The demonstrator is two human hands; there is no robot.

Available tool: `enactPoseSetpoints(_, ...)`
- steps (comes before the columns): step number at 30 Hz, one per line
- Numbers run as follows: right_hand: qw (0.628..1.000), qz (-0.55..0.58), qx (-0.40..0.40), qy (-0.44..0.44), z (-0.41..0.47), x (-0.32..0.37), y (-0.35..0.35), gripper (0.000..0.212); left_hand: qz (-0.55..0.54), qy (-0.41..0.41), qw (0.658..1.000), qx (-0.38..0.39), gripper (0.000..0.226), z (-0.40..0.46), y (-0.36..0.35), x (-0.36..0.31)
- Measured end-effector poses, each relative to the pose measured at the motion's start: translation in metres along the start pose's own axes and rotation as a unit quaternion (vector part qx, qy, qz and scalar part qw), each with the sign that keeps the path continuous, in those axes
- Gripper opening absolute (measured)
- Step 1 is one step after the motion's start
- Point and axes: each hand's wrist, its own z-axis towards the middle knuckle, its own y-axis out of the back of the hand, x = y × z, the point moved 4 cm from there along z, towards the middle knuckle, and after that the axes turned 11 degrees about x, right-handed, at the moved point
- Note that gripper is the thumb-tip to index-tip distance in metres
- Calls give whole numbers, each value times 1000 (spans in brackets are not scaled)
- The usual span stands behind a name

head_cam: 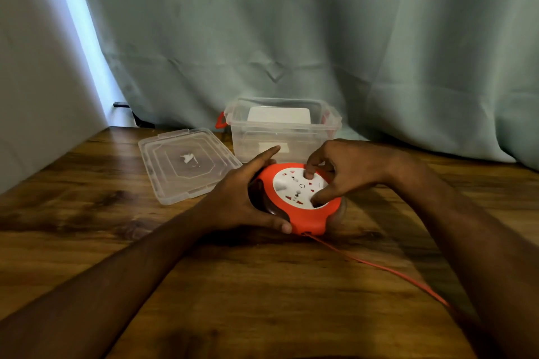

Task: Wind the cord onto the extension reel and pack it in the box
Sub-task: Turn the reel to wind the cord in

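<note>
An orange extension reel [303,218] with a white socket face lies flat on the wooden table. My left hand [242,198] grips its left side, thumb on the front rim and index finger stretched past the far edge. My right hand [344,172] sits over the socket face with a fingertip and the thumb pressed into it. An orange cord [379,267] runs out of the reel's near edge toward the lower right and passes under my right forearm. The clear plastic box [291,137] with red latches stands open just behind the reel.
The box's clear lid [183,163] lies flat to the left of the box. A grey-green curtain [291,38] hangs behind the table, and a wall closes off the left side. A dark object [121,104] pokes out at the curtain's foot.
</note>
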Motion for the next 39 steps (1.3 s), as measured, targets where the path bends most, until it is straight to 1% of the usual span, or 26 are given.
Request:
enactPoseSetpoints(5,999,-33,-17,-10,-4,12,-1,43,1,-1,1000,-4,131,0,0,-1)
enactPoseSetpoints(7,999,-43,-27,-12,-3,15,-3,45,3,1,1000,-2,133,0,1,-2)
enactPoseSetpoints(11,997,-62,-49,-25,1,18,-5,59,1,2,1000,2,132,1,0,-3)
enactPoseSetpoints(16,999,-24,-39,-14,1,22,-4,55,0,2,1000,4,132,1,1,-2)
enactPoseSetpoints(18,999,-9,-39,7,0,19,-1,40,1,0,1000,4,132,1,1,-2)
enactPoseSetpoints(20,999,12,-35,25,-1,13,3,16,1,1,1000,3,132,1,1,-2)
enactPoseSetpoints(21,999,24,-26,29,-1,11,4,20,1,2,1000,2,132,0,0,-2)
enactPoseSetpoints(23,999,44,-6,30,0,7,3,45,2,1,1000,1,131,0,0,-2)
enactPoseSetpoints(24,999,40,2,27,1,6,2,53,0,0,1000,2,131,0,0,-2)
enactPoseSetpoints(26,999,17,21,26,3,6,-1,61,-4,-2,1000,3,131,0,1,-2)
enactPoseSetpoints(28,999,5,26,30,3,4,-2,62,-7,-3,1000,4,131,0,1,-3)
enactPoseSetpoints(34,999,29,20,32,0,0,-1,59,-14,-3,1000,5,131,0,0,-1)
enactPoseSetpoints(39,1000,11,7,-2,-1,2,-1,62,-8,2,1000,1,134,1,0,0)
